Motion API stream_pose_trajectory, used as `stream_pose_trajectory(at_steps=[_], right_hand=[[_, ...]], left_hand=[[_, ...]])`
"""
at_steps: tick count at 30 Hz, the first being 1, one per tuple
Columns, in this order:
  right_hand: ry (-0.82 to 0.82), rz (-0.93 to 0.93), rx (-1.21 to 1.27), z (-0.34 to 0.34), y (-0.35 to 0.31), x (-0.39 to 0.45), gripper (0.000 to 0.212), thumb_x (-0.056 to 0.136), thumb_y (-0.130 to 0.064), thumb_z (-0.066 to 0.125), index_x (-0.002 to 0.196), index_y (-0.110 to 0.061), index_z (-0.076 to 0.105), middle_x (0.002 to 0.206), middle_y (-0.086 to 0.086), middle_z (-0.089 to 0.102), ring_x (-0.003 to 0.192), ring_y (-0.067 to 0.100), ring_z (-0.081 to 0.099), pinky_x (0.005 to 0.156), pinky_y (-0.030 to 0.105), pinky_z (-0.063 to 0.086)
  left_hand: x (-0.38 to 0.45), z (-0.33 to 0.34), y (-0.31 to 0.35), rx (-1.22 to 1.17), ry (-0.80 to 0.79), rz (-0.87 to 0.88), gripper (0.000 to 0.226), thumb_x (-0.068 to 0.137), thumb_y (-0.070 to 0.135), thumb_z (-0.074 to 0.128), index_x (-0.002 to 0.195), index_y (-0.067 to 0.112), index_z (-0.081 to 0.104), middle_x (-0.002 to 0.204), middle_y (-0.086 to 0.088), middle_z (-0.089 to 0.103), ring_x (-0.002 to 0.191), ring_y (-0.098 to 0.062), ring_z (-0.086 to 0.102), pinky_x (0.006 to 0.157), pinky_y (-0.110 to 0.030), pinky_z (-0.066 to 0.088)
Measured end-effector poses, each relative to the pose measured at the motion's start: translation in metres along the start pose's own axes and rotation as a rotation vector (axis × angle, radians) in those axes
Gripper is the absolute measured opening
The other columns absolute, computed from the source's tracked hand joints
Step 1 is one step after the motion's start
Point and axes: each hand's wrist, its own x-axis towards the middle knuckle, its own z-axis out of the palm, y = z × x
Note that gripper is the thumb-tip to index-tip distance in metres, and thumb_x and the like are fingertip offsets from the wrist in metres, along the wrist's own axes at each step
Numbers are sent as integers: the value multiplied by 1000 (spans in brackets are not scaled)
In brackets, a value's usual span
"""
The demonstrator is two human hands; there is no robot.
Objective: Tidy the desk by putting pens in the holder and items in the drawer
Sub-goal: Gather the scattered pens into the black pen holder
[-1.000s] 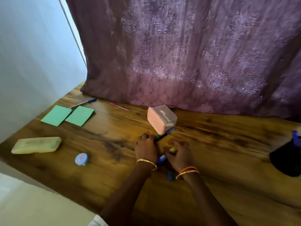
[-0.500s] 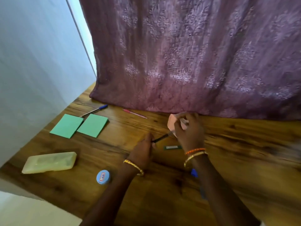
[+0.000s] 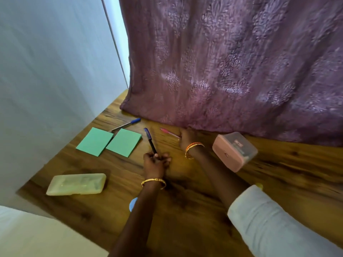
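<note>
Purple patterned curtain (image 3: 232,62) is hanging down behind a wooden desk (image 3: 194,210), its hem resting on the desk's far edge, and a pale wall (image 3: 46,71) is closing off the left side. The left hand (image 3: 155,163) is sitting near the middle of the desk with its fingers curled round the lower end of a dark pen with a blue cap (image 3: 150,140); the pen is sticking up and away from the fist, cap end farthest from the person. The right hand (image 3: 187,139) is reaching further back, right at the curtain hem, with its fingertips at the near end of a pink pen (image 3: 169,133) lying flat on the wood; whether the fingers are actually pinching that pen or only touching it, I cannot tell, because the hand is blurred and seen from behind. Another pen with a blue cap (image 3: 126,124) is lying at the back left, just beyond two green paper pads (image 3: 109,141) that are sitting side by side. A pale yellow case (image 3: 77,184) is lying near the left edge of the desk. A pink box with a clear lid (image 3: 234,152) is sitting just right of the right wrist, blurred. A small blue round thing (image 3: 133,204) is peeking out from under the left forearm.
</note>
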Motion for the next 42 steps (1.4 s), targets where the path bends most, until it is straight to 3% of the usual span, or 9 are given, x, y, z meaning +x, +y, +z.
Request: stream_pose_trajectory(at_steps=[8, 12, 14, 16, 24, 27, 30, 34, 42], right_hand=[[-183, 192, 656, -35, 62, -62, 7, 81, -14, 67, 82, -16, 60, 85, 6, 66, 91, 26, 65, 76, 36, 56], [-71, 70, 1079, -94, 84, -134, 27, 84, 13, 54, 78, -13, 58, 69, -5, 66, 63, 3, 66, 65, 18, 56], [17, 21, 1267, -116, 117, -170, 22, 72, -4, 74, 84, -11, 57, 70, 0, 70, 67, 10, 68, 66, 25, 58], [133, -11, 1359, -143, 147, -207, 64, 46, -28, 90, 94, -11, 52, 76, 7, 72, 71, 18, 71, 66, 31, 60], [524, 192, 1278, -213, 258, -331, 119, 41, -21, 91, 139, -36, 24, 77, 8, 72, 76, 27, 72, 64, 36, 59], [615, 245, 1223, -237, 284, -358, 107, 56, -12, 87, 136, -43, 23, 81, 12, 69, 73, 24, 73, 62, 33, 59], [711, 315, 1128, -262, 320, -379, 100, 76, 22, 57, 140, -40, 13, 94, 11, 61, 73, 21, 71, 59, 28, 60], [794, 383, 966, -289, 366, -381, 101, 75, 20, 61, 138, -41, 11, 93, 8, 59, 75, 21, 64, 60, 25, 59], [869, 339, 687, -304, 422, -337, 68, 82, 3, 62, 131, -27, 25, 91, 15, 61, 83, 32, 68, 72, 42, 60]], left_hand=[[-52, 41, -2, -95, -98, 28, 26, 98, -1, 34, 78, 17, 37, 77, -4, 55, 42, 6, 59, 43, -7, 45], [-78, 74, -9, -79, -235, 75, 26, 98, 6, 39, 77, 20, 38, 80, 2, 52, 70, -3, 57, 48, -11, 47], [-100, 96, -9, -31, -330, 150, 24, 97, 8, 43, 77, 21, 41, 82, 6, 55, 74, -3, 57, 52, -11, 48], [-125, 116, -10, 14, -405, 229, 21, 95, 11, 47, 78, 23, 46, 83, 6, 58, 78, -9, 58, 60, -18, 50], [-249, 214, -39, 222, -835, 275, 20, 86, 4, 62, 99, 16, 53, 87, -5, 64, 75, -8, 64, 82, -40, 54], [-285, 249, -49, 270, -882, 260, 57, 87, 2, 59, 136, 14, 31, 101, -10, 61, 86, -21, 64, 88, -47, 53], [-316, 287, -50, 258, -908, 295, 70, 86, -2, 58, 143, 16, 20, 86, 7, 53, 75, -7, 58, 85, -38, 52], [-339, 338, -45, 284, -905, 407, 89, 84, 2, 62, 147, 19, 2, 83, 4, 55, 69, -3, 57, 72, -23, 48], [-359, 403, -59, 665, -768, 577, 55, 81, 13, 64, 128, 6, 35, 99, -16, 68, 91, -31, 66, 81, -46, 55]])
